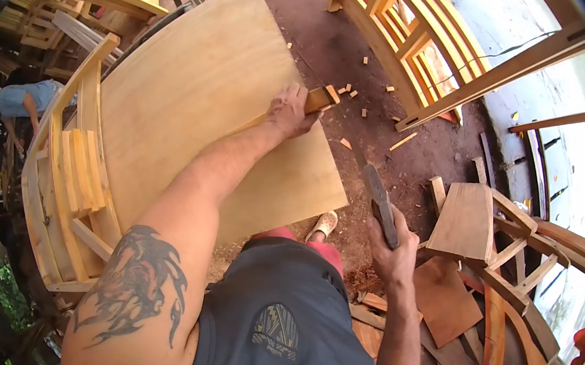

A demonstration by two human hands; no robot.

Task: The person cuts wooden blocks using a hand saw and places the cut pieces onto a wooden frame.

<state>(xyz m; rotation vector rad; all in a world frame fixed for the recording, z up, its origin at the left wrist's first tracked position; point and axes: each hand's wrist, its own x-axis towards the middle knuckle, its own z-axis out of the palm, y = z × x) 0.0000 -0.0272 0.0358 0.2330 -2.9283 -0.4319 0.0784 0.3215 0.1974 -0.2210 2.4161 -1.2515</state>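
Observation:
Over the right edge of a large pale wooden panel [195, 81], my left hand [292, 111] is closed around a narrow wooden piece [320, 98], whose end sticks out past the panel. A long strip of the same piece seems to run back under my forearm. To the right, away from the panel, my right hand [393, 246] grips the dark handle of a saw [380, 205]. The thin blade points up toward the piece's end and looks blurred against the brown floor. Blade and wooden piece appear apart.
Slatted wooden frames [401, 31] stand at the top right, with another frame [68, 175] left of the panel. Wood offcuts [464, 223] are piled at the right. Small blocks lie on the floor [310, 44]. A person in blue [25, 97] bends at the far left.

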